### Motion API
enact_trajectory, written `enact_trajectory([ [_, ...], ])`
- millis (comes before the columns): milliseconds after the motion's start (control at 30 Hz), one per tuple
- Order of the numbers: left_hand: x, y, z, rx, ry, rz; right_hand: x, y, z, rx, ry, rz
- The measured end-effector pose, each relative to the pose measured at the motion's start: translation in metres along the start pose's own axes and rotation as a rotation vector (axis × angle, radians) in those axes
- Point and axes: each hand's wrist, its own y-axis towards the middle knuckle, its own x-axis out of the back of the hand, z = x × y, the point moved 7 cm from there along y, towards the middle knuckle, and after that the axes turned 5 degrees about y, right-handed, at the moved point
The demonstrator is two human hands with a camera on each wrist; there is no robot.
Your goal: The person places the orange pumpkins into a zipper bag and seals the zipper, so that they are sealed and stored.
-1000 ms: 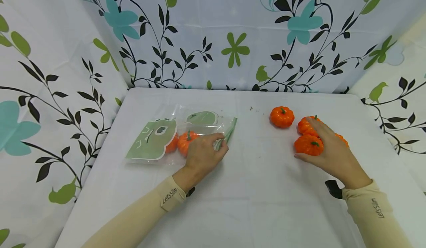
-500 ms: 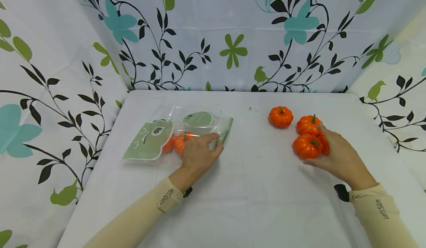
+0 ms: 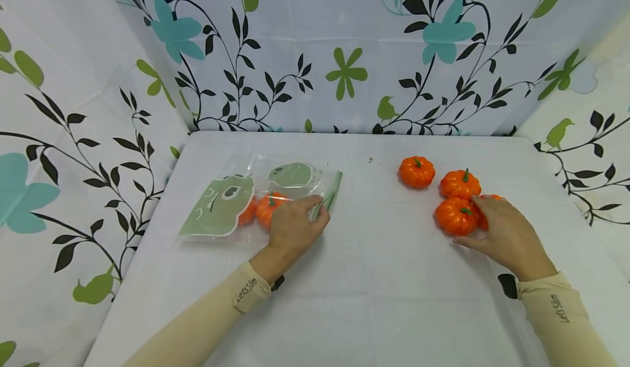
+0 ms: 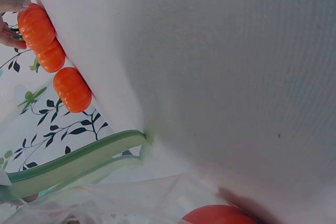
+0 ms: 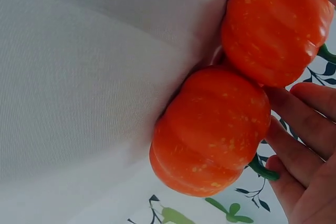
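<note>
A clear bag with green printed panels [image 3: 216,208] lies at the left, two orange pumpkins inside it, one showing a green stem [image 3: 268,208]. My left hand [image 3: 297,230] pinches the bag's green edge strip [image 3: 334,189], also visible in the left wrist view [image 4: 79,161]. On the right, three pumpkins cluster together: a rear one [image 3: 460,184], a front one [image 3: 455,216] and a third partly behind my right hand [image 3: 512,238]. That hand's fingers touch a pumpkin [image 5: 210,129] in the right wrist view, spread rather than closed around it.
A single pumpkin [image 3: 416,172] stands left of the cluster, towards the back. Small specks lie near the rear of the white table [image 3: 384,279]. Patterned curtains [image 3: 295,44] border its back and sides.
My right hand has drawn back off the top of the cluster to its right side, and the third pumpkin now sits closer to the others. My left hand and the bag's edge have shifted slightly left.
</note>
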Motion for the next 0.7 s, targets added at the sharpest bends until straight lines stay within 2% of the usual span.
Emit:
enact_trajectory([
  [233, -0.002, 0.001, -0.001, 0.001, 0.013, 0.015, -0.003, 0.000, 0.002, 0.042, -0.049, -0.024],
  [367, -0.001, 0.002, -0.002, -0.002, 0.021, 0.012, -0.003, -0.002, 0.006, 0.055, -0.042, -0.043],
  [500, -0.001, 0.002, -0.002, -0.001, 0.011, 0.019, -0.002, -0.003, 0.014, 0.058, 0.023, -0.050],
  [700, -0.002, 0.001, 0.000, 0.012, 0.014, 0.032, -0.009, 0.004, 0.041, 0.052, 0.224, -0.002],
])
